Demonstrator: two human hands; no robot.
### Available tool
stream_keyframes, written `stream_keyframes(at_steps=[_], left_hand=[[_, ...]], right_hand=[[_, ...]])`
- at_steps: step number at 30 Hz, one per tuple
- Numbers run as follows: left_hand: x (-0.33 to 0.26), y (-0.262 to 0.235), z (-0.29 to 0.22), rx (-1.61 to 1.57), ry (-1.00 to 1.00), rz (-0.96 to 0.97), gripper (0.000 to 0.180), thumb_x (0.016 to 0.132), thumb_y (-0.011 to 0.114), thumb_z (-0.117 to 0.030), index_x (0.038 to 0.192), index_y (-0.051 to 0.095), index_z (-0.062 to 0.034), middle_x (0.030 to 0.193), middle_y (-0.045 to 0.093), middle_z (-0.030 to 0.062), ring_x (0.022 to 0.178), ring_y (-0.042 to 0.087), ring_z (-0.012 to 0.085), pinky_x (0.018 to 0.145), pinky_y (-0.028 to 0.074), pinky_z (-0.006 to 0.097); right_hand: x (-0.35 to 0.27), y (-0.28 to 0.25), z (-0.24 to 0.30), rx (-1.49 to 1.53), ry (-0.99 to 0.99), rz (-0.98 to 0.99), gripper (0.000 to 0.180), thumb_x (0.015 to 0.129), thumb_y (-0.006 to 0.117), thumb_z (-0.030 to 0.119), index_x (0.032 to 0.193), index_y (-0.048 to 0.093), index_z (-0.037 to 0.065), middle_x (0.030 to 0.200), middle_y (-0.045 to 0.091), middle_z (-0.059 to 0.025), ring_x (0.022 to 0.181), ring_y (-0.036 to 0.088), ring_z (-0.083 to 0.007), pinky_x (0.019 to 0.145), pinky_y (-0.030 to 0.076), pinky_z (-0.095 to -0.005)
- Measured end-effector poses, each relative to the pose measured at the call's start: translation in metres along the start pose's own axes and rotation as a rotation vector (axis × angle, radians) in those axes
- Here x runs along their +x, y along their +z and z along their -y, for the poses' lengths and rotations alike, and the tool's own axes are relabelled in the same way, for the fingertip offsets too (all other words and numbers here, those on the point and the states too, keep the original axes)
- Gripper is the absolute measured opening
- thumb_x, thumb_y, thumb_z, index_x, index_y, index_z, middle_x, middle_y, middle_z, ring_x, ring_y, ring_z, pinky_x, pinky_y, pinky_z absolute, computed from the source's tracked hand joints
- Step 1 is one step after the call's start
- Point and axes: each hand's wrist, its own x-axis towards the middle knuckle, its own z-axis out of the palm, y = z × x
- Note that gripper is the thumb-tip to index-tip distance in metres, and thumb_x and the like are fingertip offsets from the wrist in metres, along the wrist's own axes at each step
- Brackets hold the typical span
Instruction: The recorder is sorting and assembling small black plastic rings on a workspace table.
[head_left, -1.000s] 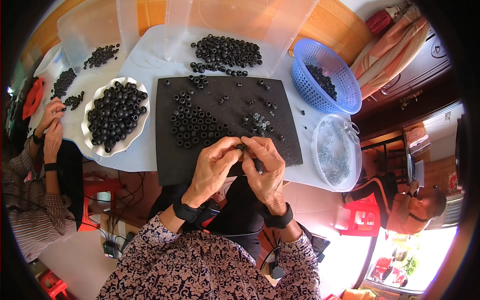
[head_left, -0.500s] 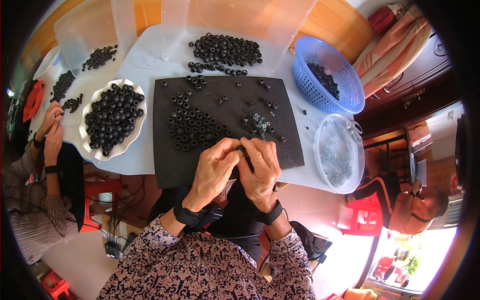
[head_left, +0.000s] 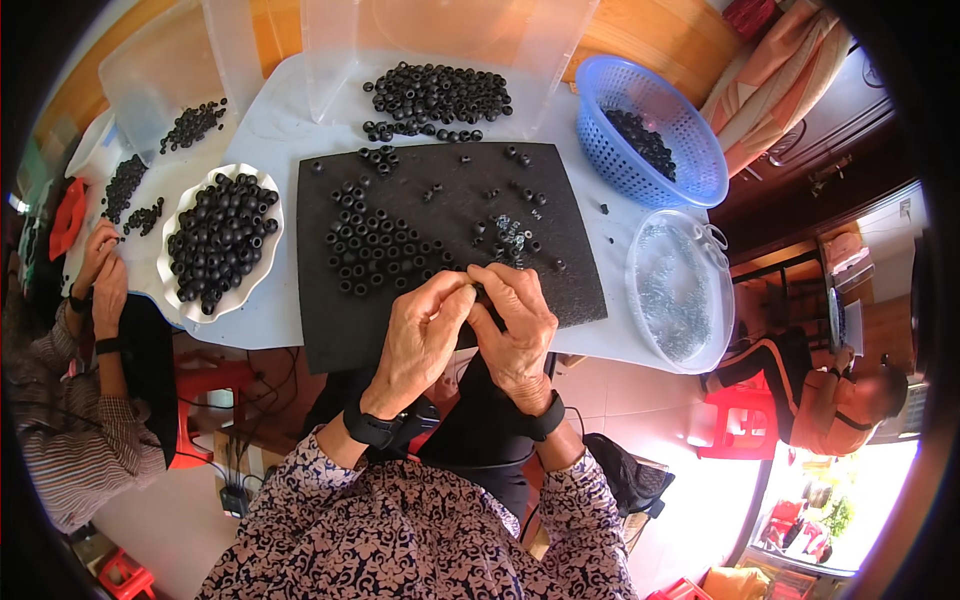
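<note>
My left hand [head_left: 418,335] and my right hand [head_left: 515,325] meet over the near edge of a black foam mat [head_left: 560,250]. Their fingertips pinch together on a small black ring part [head_left: 478,291], mostly hidden by the fingers. Just beyond my hands a cluster of black rings [head_left: 375,250] lies on the mat, with a few small metal springs [head_left: 512,232] to the right. Both wrists wear black bands.
A white scalloped plate [head_left: 176,298] of black rings sits left of the mat. A blue basket [head_left: 690,165], a clear lid with springs [head_left: 680,295] and a loose ring pile [head_left: 437,95] lie farther off. Another person's hands [head_left: 100,280] work at the left; someone sits at right.
My hands stay joined at the mat's near edge; they have shifted very slightly, with the fingers working the small part between them.
</note>
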Motion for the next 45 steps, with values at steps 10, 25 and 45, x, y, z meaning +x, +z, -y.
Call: stream_keyframes(at_steps=[10,25,45], left_hand=[[-0.003,-0.004,-0.002,0.009,-0.032,-0.006,0.037,0.103,0.045,-0.028,0.099,0.063,0.0043,0.09,0.071,0.0112,0.089,0.066,0.0149,0.087,0.046,0.028],[-0.004,-0.005,0.003,-0.074,-0.029,0.025,0.027,0.1,0.047,-0.017,0.099,0.063,0.0042,0.087,0.069,0.0114,0.086,0.066,0.0158,0.081,0.049,0.029],[-0.002,-0.004,0.0,-0.029,-0.01,0.023,0.026,0.099,0.047,-0.017,0.097,0.063,0.0029,0.088,0.068,0.0097,0.083,0.066,0.0149,0.081,0.048,0.028]], right_hand=[[0.083,-0.077,-0.023,-0.316,0.03,-0.209,0.014,0.083,0.068,0.003,0.097,0.07,0.003,0.089,0.069,-0.0123,0.072,0.063,-0.021,0.068,0.05,-0.031],[0.118,-0.019,-0.06,-0.247,-0.159,0.277,0.021,0.076,0.062,-0.004,0.094,0.07,0.003,0.094,0.069,-0.0128,0.084,0.063,-0.0338,0.079,0.05,-0.0418],[0.113,-0.025,-0.073,-0.562,-0.157,0.44,0.032,0.075,0.062,0.003,0.106,0.068,0.007,0.093,0.068,-0.008,0.084,0.06,-0.0275,0.08,0.045,-0.0425]])
